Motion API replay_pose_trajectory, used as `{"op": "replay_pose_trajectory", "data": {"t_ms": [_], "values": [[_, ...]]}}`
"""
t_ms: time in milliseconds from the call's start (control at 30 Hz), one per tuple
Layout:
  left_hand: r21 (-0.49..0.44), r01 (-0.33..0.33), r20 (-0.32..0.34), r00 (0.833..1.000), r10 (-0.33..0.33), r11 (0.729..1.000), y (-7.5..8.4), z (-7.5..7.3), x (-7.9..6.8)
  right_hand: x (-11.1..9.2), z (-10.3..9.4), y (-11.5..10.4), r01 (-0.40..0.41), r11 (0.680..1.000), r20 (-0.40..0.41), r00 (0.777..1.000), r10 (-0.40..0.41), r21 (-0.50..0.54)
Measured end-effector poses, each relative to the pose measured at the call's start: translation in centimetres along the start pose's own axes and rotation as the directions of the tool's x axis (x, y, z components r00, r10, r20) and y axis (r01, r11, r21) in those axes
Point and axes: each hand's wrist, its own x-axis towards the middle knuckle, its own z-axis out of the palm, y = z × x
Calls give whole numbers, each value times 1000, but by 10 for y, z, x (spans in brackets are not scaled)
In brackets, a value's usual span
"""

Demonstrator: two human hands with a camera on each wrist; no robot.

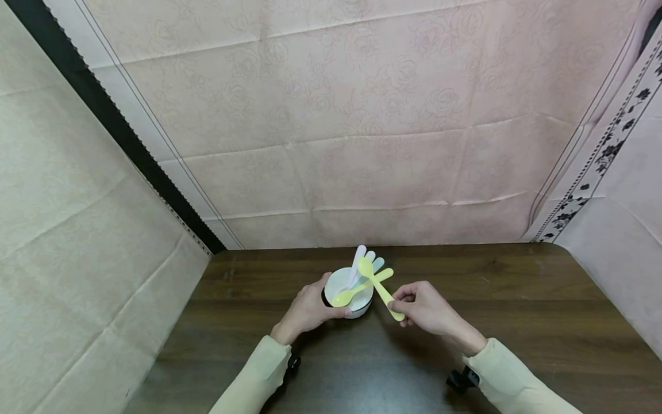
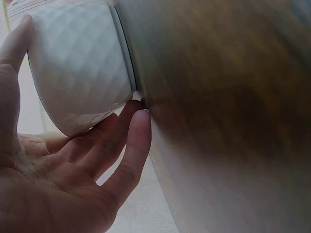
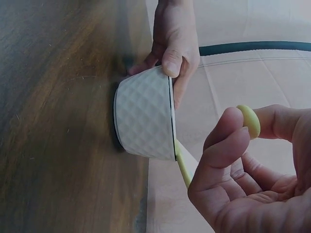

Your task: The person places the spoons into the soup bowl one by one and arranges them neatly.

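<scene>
A white bowl (image 1: 336,280) with a quilted outer wall and a dark rim line stands upright on the table. My left hand (image 1: 312,306) holds its left side, the thumb at the rim; in the left wrist view the fingers curl beneath the bowl (image 2: 80,63). Inside the bowl lean a yellow-green spoon (image 1: 345,298) and several pale lilac, white and light blue spoons, handles jutting over the far rim. My right hand (image 1: 425,307) pinches the handle of another yellow-green spoon (image 1: 384,292), whose scoop lies over the bowl's right side. Its handle end (image 3: 250,121) pokes out between thumb and finger.
The dark brown wooden table (image 1: 517,322) runs back to a pale pink patterned cloth (image 1: 362,144). Light cloths hang at left and right, the left with a black edge strip (image 1: 119,129). A black wrist camera (image 1: 462,379) sits by the right cuff.
</scene>
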Motion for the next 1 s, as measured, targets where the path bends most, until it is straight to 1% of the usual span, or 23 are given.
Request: {"op": "replay_pose_trajectory", "data": {"t_ms": [233,433,667,1000], "values": [[10,-15,-11,1000,15,1000,1,0,1,0,1,0,9,1000,23,1000,-9,10],[-1,-8,-6,1000,8,1000,-1,1,1,0,2,1,25,999,43,999,-26,24],[-12,-4,1,1000,4,1000,-1,1,1,2,3,3,11,1000,55,998,-12,25],[-9,3,-5,1000,-3,1000,-1,2,1,2,5,5,19,999,70,997,-22,40]]}}
